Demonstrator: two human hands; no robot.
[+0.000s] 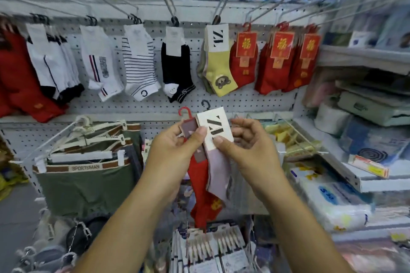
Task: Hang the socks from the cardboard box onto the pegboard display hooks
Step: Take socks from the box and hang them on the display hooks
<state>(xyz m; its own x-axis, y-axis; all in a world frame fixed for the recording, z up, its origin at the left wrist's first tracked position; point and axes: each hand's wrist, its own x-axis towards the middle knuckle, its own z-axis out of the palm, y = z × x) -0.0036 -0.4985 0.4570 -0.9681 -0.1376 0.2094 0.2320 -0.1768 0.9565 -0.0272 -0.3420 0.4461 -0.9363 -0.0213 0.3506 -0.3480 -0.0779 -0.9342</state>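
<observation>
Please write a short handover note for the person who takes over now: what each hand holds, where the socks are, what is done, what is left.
Left hand: grips the red pair; its thumb lies on the card of the lilac pair.
Right hand: pinches the lilac pair.
Done: the pegboard row already carries socks, among them yellow pairs with the same card and hung red pairs.
Left: hang both held pairs, probably beside their likes. The cardboard box is not in view.
</observation>
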